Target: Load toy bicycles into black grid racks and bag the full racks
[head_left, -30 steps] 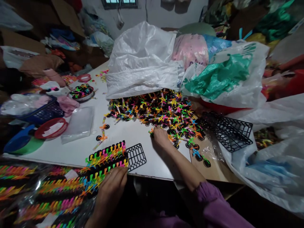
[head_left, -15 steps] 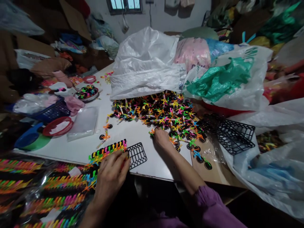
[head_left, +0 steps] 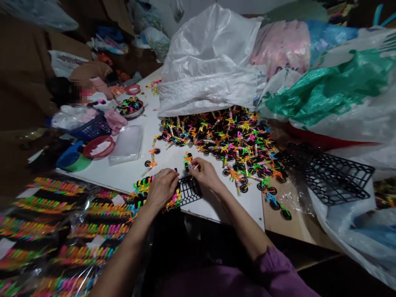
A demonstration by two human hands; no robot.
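Between the fingertips of my right hand (head_left: pixel 206 174) is a small toy bicycle (head_left: pixel 187 161) with black wheels and green and orange parts, just above the table. My left hand (head_left: pixel 163 185) curls over a black plastic grid rack (head_left: pixel 189 191), fingers together; what lies under them is partly hidden. A row of bright toy bicycles (head_left: pixel 142 186) fills the rack's left part, while the right end shows bare grid. Beyond my hands spreads a heap of loose toy bicycles (head_left: pixel 216 134), several with clear tubes.
A white sack (head_left: pixel 210 90) stands behind the heap. More black racks (head_left: pixel 337 175) lie at right beside plastic bags. On the left are clear bags (head_left: pixel 126 144), a red basket (head_left: pixel 99 147) and a blue basket (head_left: pixel 93 127). Packed rows of toy bicycles (head_left: pixel 93 231) lie below the table's left edge.
My right hand has come from the heap toward the rack, bringing a toy bicycle. My left hand stays over the rack. The camera view has tilted downward.
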